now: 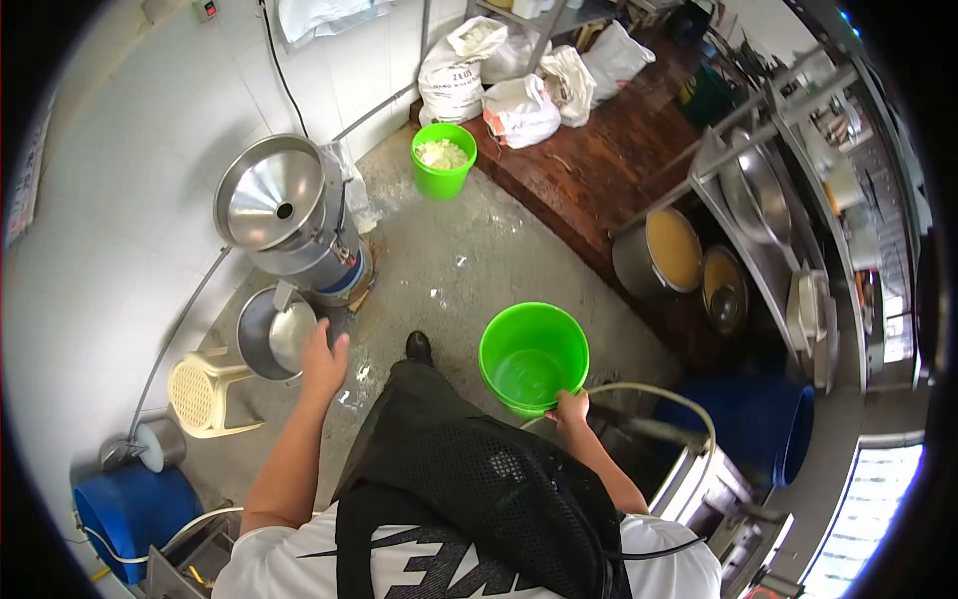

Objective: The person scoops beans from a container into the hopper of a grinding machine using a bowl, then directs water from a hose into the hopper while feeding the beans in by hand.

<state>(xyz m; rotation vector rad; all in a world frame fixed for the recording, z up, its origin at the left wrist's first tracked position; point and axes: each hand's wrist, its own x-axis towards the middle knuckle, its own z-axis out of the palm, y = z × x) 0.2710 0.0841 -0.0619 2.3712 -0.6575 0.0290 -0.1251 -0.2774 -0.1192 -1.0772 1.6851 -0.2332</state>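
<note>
My right hand [570, 410] grips the rim of a bright green bucket [534, 351], which is tilted so that its bare inside shows. My left hand [324, 364] reaches forward with thumb and fingers apart, beside a grey metal pot [257, 339]. A shiny rounded metal piece [292, 337] shows at the pot's opening, close to my left fingertips; whether they touch it I cannot tell. Above the pot stands a steel machine [309, 262] with a wide funnel [254, 195] on top and a short spout [286, 296] over the pot.
A cream plastic stool [210, 394] stands left of the pot. Further off, another green bucket [442, 178] holds pale pieces. White sacks [454, 88] lie by a reddish-brown raised floor [609, 150]. Metal shelves [743, 240], large pots [639, 262] and a hose [689, 399] are on the right.
</note>
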